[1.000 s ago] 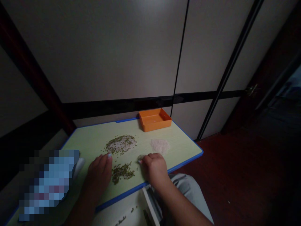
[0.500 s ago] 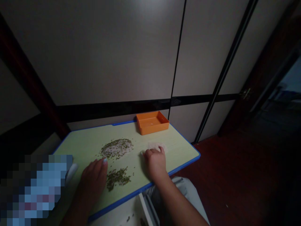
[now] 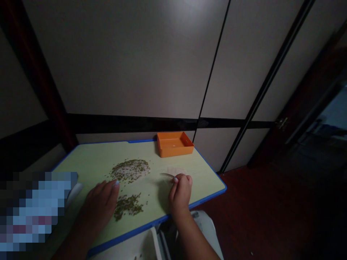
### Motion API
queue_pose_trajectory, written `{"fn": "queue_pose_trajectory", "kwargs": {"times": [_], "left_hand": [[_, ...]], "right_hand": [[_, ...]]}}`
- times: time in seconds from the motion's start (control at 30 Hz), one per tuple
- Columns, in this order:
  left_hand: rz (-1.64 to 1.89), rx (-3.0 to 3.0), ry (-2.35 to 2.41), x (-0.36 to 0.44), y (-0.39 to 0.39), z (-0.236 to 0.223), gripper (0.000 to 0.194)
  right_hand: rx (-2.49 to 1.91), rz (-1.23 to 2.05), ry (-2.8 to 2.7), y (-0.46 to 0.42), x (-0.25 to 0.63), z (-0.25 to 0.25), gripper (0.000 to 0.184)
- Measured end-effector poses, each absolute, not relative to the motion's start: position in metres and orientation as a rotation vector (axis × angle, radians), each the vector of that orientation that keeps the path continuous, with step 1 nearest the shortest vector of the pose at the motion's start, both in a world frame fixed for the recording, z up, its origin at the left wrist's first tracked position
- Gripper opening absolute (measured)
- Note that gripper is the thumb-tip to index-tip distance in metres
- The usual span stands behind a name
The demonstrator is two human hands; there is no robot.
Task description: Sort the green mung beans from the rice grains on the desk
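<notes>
My right hand point(image 3: 181, 191) is closed around a thin, curved spoon point(image 3: 167, 175), its free end pointing left above the table. Just behind that hand lies a pale patch of small whitish grains point(image 3: 176, 170), partly covered by the fingers. My left hand point(image 3: 101, 198) rests at the left with fingers stretched out and holds nothing. Beside its fingertips spreads a mixed pile of green and whitish grains point(image 3: 130, 170). Nearer to me, right of the left hand, is a smaller, mostly green pile of grains point(image 3: 128, 206), resembling mung beans.
An orange tray point(image 3: 176, 151) stands at the table's back right corner. The pale table point(image 3: 92, 159) has a blue rim and backs onto cabinet doors point(image 3: 135, 65). A white container point(image 3: 130, 245) sits below the front edge. A blurred-out object point(image 3: 40, 213) is at left.
My right hand has turned and lifted a little, so the spoon now shows side-on. My left hand stays beside the piles. The whole view has shifted slightly.
</notes>
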State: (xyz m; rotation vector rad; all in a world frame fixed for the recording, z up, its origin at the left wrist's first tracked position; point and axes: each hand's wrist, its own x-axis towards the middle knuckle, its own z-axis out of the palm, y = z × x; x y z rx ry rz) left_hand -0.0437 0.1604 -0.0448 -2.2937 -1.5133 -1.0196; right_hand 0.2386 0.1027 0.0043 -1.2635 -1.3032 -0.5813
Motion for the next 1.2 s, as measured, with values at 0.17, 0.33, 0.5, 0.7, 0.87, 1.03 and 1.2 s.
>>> {"fn": "queue_pose_trajectory", "kwargs": {"times": [0.17, 0.33, 0.5, 0.7, 0.87, 1.03, 1.2], "left_hand": [[-0.864, -2.234, -1.856, -0.029, 0.154, -0.034, 0.050], [-0.820, -2.203, -1.923, -0.022, 0.149, -0.029, 0.058], [-0.827, -2.179, -1.930, -0.020, 0.148, -0.031, 0.055], [-0.803, -2.191, -1.920, -0.019, 0.145, -0.027, 0.055], [-0.782, -2.201, -1.894, -0.021, 0.146, -0.026, 0.057], [-0.806, -2.218, -1.871, -0.021, 0.147, -0.027, 0.056], [-0.863, -2.214, -1.909, -0.019, 0.143, -0.023, 0.052]], "right_hand": [[-1.328, -0.573, -1.390, 0.103, 0.236, 0.006, 0.031], [-1.368, -0.539, -1.475, 0.105, 0.237, 0.005, 0.029], [-1.408, -0.449, -1.563, 0.107, 0.238, 0.004, 0.027], [-1.422, -0.403, -1.747, 0.109, 0.238, 0.000, 0.023], [-1.545, -0.349, -1.909, 0.112, 0.237, 0.003, 0.016], [-1.499, -0.318, -2.070, 0.109, 0.237, 0.012, 0.014], [-1.486, -0.296, -2.119, 0.104, 0.238, 0.018, 0.015]]}}
